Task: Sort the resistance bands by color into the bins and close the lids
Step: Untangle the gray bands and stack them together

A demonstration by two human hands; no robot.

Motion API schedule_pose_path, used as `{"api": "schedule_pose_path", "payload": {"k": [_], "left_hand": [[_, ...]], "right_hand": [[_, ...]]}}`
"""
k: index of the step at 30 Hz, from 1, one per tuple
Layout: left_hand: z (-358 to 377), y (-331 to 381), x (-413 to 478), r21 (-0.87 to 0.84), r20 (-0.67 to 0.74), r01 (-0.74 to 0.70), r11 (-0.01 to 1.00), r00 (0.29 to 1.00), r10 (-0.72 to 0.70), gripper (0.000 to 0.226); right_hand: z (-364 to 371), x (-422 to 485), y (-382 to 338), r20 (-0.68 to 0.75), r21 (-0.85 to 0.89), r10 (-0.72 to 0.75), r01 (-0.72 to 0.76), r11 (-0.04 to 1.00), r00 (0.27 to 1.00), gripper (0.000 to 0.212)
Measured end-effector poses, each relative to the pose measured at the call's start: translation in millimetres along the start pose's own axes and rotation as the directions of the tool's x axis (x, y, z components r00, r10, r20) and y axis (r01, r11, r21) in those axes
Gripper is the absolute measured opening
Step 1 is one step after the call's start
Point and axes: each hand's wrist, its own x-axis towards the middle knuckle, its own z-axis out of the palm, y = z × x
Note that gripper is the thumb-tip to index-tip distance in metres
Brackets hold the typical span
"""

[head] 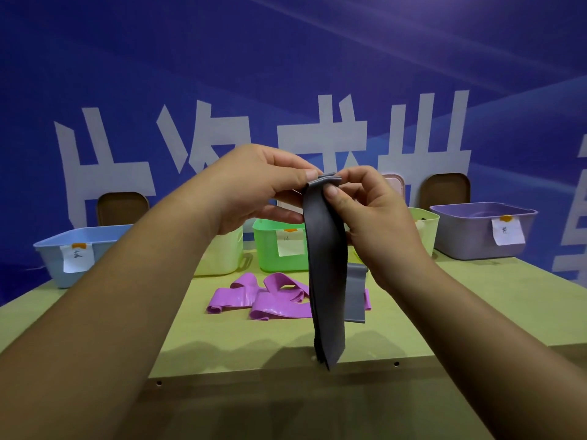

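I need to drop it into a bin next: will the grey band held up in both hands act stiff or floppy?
Probably floppy: the grey band hangs limp from where the left hand and right hand pinch its top. Likely light, being a thin flat strip. Its matte surface suggests little slip.

Both forearms reach forward and converge. The left hand [254,188] pinches the band's [324,265] top fold, thumb above. The right hand [378,220] pinches just beside that grip, thumb on the near face.

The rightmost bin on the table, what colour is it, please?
The plastic bin is pale purple, shown best in the head view.
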Motion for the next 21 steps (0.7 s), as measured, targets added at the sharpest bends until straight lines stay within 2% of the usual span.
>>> {"api": "schedule_pose_path", "payload": {"k": [13,16,18,21], "left_hand": [[-2.4,-0.6,-1.8,0.041,0.009,0.0,0.999,1.0,0.0,0.022],[-1.7,-3.7,-3.2,0.143,0.024,-0.064,0.988,0.998,0.062,0.019],[-0.1,-6.7,-1.5,0.188,-0.018,-0.102,0.977,0.994,0.107,0.015],[2.0,-9.6,2.1,0.099,-0.073,-0.114,0.988,0.99,0.122,0.014]], "right_hand": [[3.6,0.0,3.2,-0.01,-0.066,-0.005,0.004,0.998,1.0,0.003],[2.9,0.8,4.8,-0.037,-0.067,0.026,-0.028,0.997,0.999,0.017],[2.1,1.3,4.3,-0.054,-0.011,0.071,-0.072,0.997,0.996,0.029],[0.9,2.9,1.7,-0.045,-0.076,0.085,-0.089,0.993,0.995,0.035]]}}
